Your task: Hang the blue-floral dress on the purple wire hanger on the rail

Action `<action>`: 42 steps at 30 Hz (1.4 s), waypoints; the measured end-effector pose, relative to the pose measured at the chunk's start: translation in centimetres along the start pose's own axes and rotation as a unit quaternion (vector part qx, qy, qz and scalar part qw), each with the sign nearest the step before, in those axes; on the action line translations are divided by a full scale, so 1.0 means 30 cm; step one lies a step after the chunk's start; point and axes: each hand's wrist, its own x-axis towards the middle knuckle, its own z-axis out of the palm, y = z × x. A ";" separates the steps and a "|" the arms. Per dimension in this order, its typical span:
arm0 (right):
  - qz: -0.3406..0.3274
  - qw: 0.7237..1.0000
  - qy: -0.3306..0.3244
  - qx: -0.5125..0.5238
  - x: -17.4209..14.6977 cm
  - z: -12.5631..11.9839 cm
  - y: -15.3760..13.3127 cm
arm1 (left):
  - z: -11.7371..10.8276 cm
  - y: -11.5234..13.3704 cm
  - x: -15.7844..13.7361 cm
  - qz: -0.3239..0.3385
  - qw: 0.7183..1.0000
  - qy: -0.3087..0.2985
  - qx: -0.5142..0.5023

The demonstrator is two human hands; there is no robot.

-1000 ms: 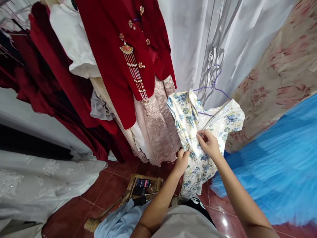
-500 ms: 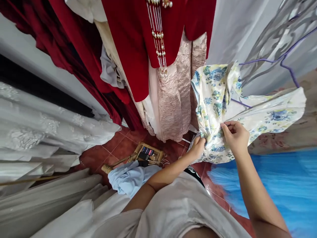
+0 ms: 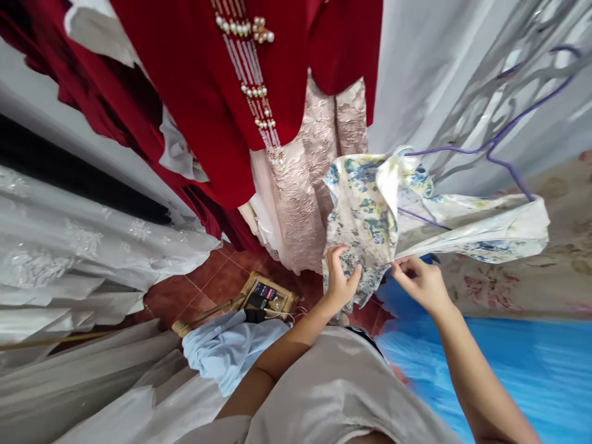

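Observation:
A white sleeveless top [image 3: 365,213] with blue and yellow flowers hangs from a purple wire hanger [image 3: 462,149], its opening spread apart. My right hand [image 3: 423,285] is closed in a pinch on the top's edge, near the lower end of the opening. To the left, my left hand [image 3: 341,282] lies against the lower front of the top with thumb and fingers apart. No grip on the cloth shows there. The inside of the top shows pale, and part of the hanger's bar crosses the opening.
Red jackets [image 3: 203,80] with a beaded ornament [image 3: 252,80] and a pink brocade garment [image 3: 300,203] hang ahead. White lace dresses [image 3: 83,240] hang left, blue tulle [image 3: 509,364] right. Below, a bamboo stool [image 3: 289,302] bears a phone [image 3: 264,291], beside light blue cloth [image 3: 231,345].
My left hand has let go of the cloth and its fingers have spread. My right hand keeps its pinch. The view has shifted, and the top's lower part hangs straighter.

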 end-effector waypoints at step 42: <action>0.095 0.959 0.246 0.100 0.237 -0.313 -0.249 | 0.038 0.308 0.433 0.300 0.916 -0.260 -0.052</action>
